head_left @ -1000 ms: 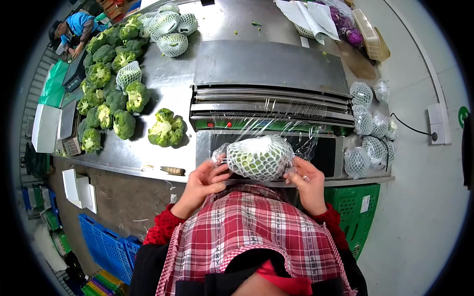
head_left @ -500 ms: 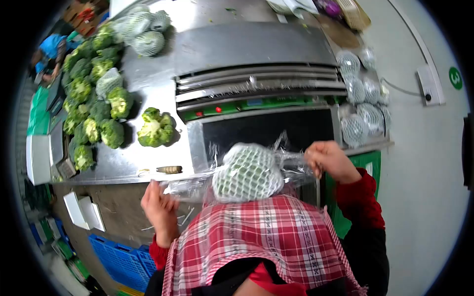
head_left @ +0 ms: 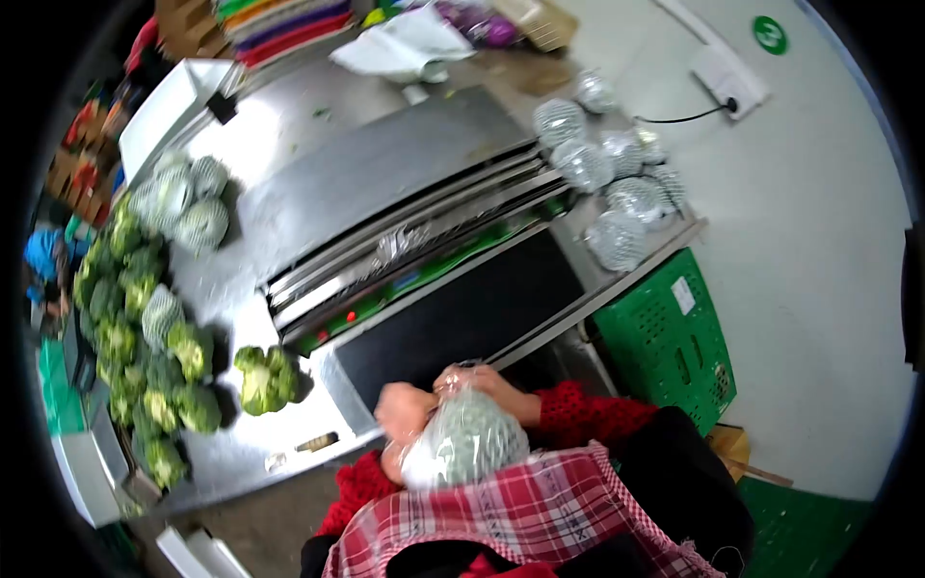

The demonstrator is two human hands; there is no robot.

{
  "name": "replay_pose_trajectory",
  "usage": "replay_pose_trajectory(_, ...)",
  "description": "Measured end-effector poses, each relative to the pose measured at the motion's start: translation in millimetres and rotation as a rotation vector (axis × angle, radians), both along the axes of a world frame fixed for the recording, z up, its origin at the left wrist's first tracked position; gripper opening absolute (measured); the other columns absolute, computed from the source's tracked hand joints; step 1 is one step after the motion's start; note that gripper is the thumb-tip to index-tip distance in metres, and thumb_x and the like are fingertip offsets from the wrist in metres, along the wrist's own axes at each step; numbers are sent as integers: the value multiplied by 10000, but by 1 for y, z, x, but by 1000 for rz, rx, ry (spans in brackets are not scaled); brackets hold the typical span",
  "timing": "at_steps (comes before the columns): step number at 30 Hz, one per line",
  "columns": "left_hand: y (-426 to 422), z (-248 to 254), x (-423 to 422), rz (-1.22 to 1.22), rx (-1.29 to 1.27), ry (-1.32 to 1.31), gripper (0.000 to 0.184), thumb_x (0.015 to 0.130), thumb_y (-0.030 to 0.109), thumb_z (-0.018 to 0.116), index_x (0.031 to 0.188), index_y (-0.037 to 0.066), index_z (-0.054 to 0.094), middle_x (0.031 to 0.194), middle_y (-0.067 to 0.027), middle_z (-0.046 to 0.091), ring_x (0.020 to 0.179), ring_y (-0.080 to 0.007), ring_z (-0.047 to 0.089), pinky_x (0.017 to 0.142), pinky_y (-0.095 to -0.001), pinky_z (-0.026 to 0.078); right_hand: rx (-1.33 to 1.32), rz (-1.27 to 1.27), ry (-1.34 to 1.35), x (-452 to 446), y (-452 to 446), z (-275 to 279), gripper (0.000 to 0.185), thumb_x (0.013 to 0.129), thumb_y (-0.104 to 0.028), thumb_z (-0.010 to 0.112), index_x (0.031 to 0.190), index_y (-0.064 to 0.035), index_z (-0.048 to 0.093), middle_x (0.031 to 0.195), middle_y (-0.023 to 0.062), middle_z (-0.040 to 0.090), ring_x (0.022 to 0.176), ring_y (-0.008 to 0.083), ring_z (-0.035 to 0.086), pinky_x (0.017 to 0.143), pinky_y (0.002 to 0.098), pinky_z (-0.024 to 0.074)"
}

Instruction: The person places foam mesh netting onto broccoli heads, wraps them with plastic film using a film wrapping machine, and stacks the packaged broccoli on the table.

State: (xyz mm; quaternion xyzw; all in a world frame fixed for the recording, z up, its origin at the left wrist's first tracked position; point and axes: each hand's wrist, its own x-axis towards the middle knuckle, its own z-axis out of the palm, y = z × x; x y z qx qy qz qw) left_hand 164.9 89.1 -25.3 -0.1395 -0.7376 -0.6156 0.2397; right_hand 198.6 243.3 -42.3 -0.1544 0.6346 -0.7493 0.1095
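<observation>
Close against my apron is a broccoli head [head_left: 467,445] in a white foam net, with clear plastic film stretched shiny over it. My left hand [head_left: 405,412], smeared a little by motion, is closed at its far left side on the gathered film. On the far side my right hand [head_left: 487,385] has its fingers bent around the film, close beside the left. The film between the fingers is hard to make out. Just beyond both hands lies the black plate [head_left: 472,308] of the wrapping machine.
Several bare broccoli heads [head_left: 120,337] are piled at the left, one [head_left: 265,380] apart. Net-covered heads [head_left: 178,202] sit behind them. Wrapped ones [head_left: 617,241] are at the right end. A short-handled knife [head_left: 316,442] lies near the front edge. A green crate [head_left: 670,337] stands right.
My hands, spread wide with the film stretched between them, have come together at the broccoli's far side. The film now covers its top. The view has turned and shifted rightward.
</observation>
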Motion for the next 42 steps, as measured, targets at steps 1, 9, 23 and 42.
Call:
replay_pose_trajectory(1,4,17,-2,-12,15,107,429,762,383,736,872,-23,652,855,-192,664,813,-327,634,739,-412,502,35,41,-11,-6,-2,26,197,953,-152,544,978,31,613,918,79,606,864,144,589,793,288,478)
replay_pose_trajectory(9,-44,56,-12,-1356,196,-692,893,907,652,395,1439,-60,309,1463,-259,335,1351,-374,311,1124,-466,188,-115,480,-329,6,27,28,280,953,-178,550,1182,-19,523,1068,82,568,984,170,559,885,300,453)
replay_pose_trajectory(23,55,52,-80,-1188,237,-55,996,694,352,810,1450,-38,290,1481,-228,330,1384,-376,293,1127,-464,245,-8,-334,-627,-90,202,49,446,951,-266,550,1286,12,450,1187,148,541,1089,269,533,957,380,429)
replay_pose_trajectory(42,-291,-87,-430,689,490,-799,881,720,143,790,1430,-27,296,1224,-226,569,1049,-331,615,857,-439,521,-176,-1493,-670,-212,426,12,607,956,-384,524,1353,65,430,1273,243,550,1139,404,547,986,474,440)
